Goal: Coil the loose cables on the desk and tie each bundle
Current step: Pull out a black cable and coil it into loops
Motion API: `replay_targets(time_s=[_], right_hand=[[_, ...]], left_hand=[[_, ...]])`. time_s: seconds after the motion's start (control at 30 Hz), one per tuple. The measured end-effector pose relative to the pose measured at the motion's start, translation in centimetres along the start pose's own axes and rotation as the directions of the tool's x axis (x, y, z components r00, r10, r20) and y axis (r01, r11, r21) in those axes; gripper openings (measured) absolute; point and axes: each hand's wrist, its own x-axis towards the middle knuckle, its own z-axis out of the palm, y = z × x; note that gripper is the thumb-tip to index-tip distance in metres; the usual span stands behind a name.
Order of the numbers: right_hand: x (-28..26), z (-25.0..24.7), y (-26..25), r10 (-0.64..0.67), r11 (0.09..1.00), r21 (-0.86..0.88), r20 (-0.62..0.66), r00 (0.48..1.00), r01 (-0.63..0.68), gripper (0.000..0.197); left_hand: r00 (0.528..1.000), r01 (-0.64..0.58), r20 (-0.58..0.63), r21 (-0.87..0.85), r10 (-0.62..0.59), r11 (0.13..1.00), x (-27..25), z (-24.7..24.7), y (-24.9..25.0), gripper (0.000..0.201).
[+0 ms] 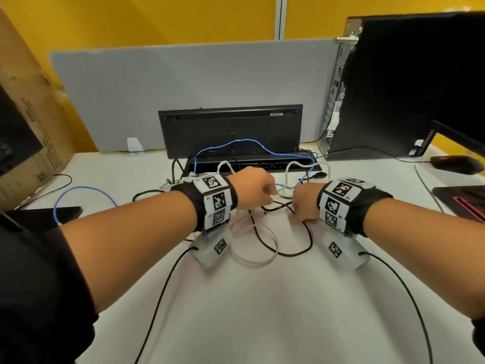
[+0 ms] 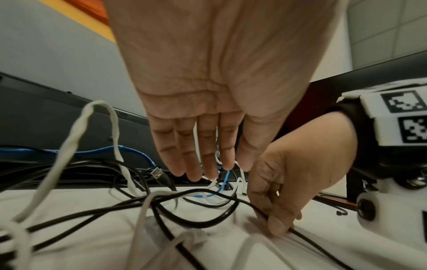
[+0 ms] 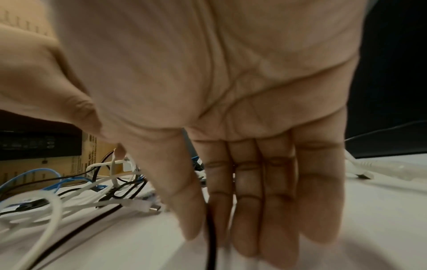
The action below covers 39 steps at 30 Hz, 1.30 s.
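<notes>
A tangle of loose cables lies mid-desk: a black cable (image 1: 286, 254) looping toward me, a white cable (image 1: 262, 261) beside it, and a blue cable (image 1: 244, 141) arching behind. My left hand (image 1: 256, 189) hovers over the tangle with straight fingers (image 2: 208, 164) pointing down, holding nothing. My right hand (image 1: 305, 203) is just to its right, low on the desk. Its thumb and fingers (image 2: 277, 224) pinch the black cable (image 2: 201, 225) against the white desk (image 1: 262, 311). The black cable (image 3: 211, 243) runs down past my right fingers (image 3: 277, 210). A black USB plug (image 2: 158, 172) lies under my left fingertips.
A black keyboard (image 1: 231, 130) stands on edge against the grey divider (image 1: 183, 88). At the right are a computer tower (image 1: 406, 88) and a mouse (image 1: 456, 164); at the left, a cardboard box (image 1: 26, 114). Wrist-camera leads trail across the near desk.
</notes>
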Motion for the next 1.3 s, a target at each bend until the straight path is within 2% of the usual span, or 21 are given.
replay_targets(time_s=[0.07,0.13,0.2,0.3,0.37,0.4,0.47,0.53,0.6,0.7,0.87,1.1,1.23,1.3], right_hand=[[-0.2,-0.5,0.3,-0.038,0.998,0.052,0.001,0.999,0.038,0.016],[-0.7,-1.3,0.9,-0.065,0.981,0.182,-0.024,0.998,0.068,0.023],[-1.4,-2.5,1.5,-0.100,0.920,0.372,-0.080,0.992,0.123,0.025],[-3.2,-5.2,2.1,-0.103,0.722,0.660,-0.194,0.976,0.208,0.015],[-4.6,-7.0,2.3,-0.081,0.578,0.767,-0.285,0.955,0.278,0.014],[-5.2,-7.9,2.5,-0.059,0.541,0.779,-0.339,0.939,0.316,0.015],[-6.0,-9.4,2.9,0.001,0.570,0.731,-0.457,0.890,0.375,0.017],[-6.5,-10.7,3.6,0.052,0.676,0.621,-0.576,0.816,0.396,0.017],[-6.8,-11.6,4.7,0.082,0.728,0.544,-0.673,0.735,0.417,0.020],[-7.1,-12.4,6.5,0.127,0.759,0.505,-0.733,0.668,0.410,0.024],[-7.2,-13.2,9.9,0.205,0.841,0.434,-0.809,0.550,0.324,0.024],[-6.2,-13.0,13.7,0.369,0.850,0.490,-0.815,0.446,0.193,0.023],[-5.8,-12.7,15.0,0.434,0.842,0.523,-0.803,0.409,0.133,0.023],[-5.6,-12.3,15.4,0.446,0.832,0.537,-0.796,0.408,0.137,0.023]], left_hand=[[1.000,-0.016,-0.001,0.011,0.016,1.000,0.9,0.0,0.3,0.030],[0.999,-0.034,-0.004,0.006,0.035,0.999,1.4,-0.4,0.7,0.033],[0.998,-0.054,-0.022,-0.022,0.053,0.998,1.5,-1.5,1.3,0.031],[0.992,-0.063,-0.123,-0.161,0.044,0.985,1.4,-4.0,1.7,0.018],[0.978,-0.065,-0.207,-0.269,0.008,0.961,1.2,-6.1,1.8,0.017],[0.970,-0.071,-0.242,-0.296,-0.003,0.952,1.0,-7.2,1.7,0.021],[0.959,-0.078,-0.284,-0.339,-0.022,0.937,0.7,-9.1,1.5,0.026],[0.947,-0.089,-0.319,-0.369,-0.036,0.925,0.3,-10.7,1.2,0.028],[0.936,-0.087,-0.350,-0.351,-0.044,0.932,-0.1,-11.9,0.5,0.029],[0.927,-0.050,-0.368,-0.316,-0.074,0.947,-1.0,-12.9,-0.9,0.029],[0.902,0.016,-0.416,-0.242,-0.118,0.970,-2.8,-14.4,-3.2,0.026],[0.843,0.082,-0.499,-0.250,-0.201,0.965,-4.0,-16.3,-5.8,0.026],[0.810,0.103,-0.533,-0.282,-0.245,0.954,-5.0,-16.9,-7.1,0.024],[0.792,0.115,-0.549,-0.298,-0.269,0.948,-5.6,-17.2,-7.8,0.024]])
